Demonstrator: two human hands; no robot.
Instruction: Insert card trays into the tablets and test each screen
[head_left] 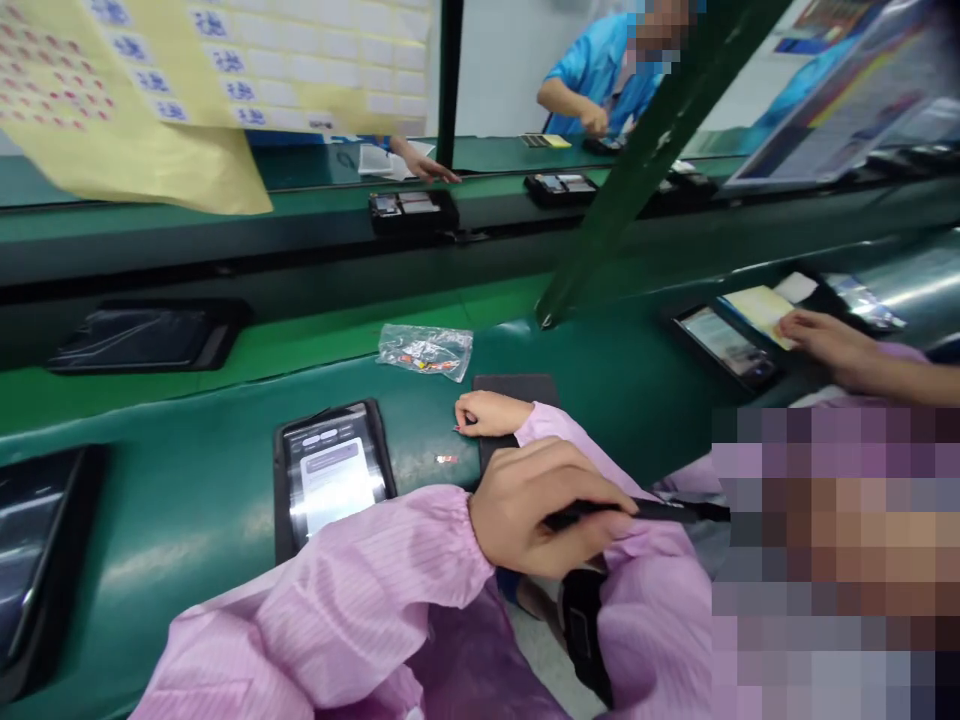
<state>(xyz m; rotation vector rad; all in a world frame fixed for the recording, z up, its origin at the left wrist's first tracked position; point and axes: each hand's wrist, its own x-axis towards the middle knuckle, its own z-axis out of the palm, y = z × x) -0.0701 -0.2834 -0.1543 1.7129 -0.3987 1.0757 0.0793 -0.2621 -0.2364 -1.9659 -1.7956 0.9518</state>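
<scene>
My left hand (551,505) reaches across from the lower left in a pink striped sleeve. Its thumb and fingers are closed on a slim black pen-like stick (660,509), which points right toward a person in pink close beside me. Behind it, a smaller hand (493,412) with curled fingers rests by a dark flat pad (514,385); its sleeve runs toward that person. Small orange-and-white pieces (446,459) lie on the green mat near those fingers. A device with a lit screen (337,475) lies left of my hand. My right hand is not in view.
A clear bag (426,350) with small orange parts lies at the bench's far edge. Dark devices (37,560) lie left. A green post (645,190) slants overhead. Another hand (825,345) touches a yellow card (761,312) beside a device. People work across the line.
</scene>
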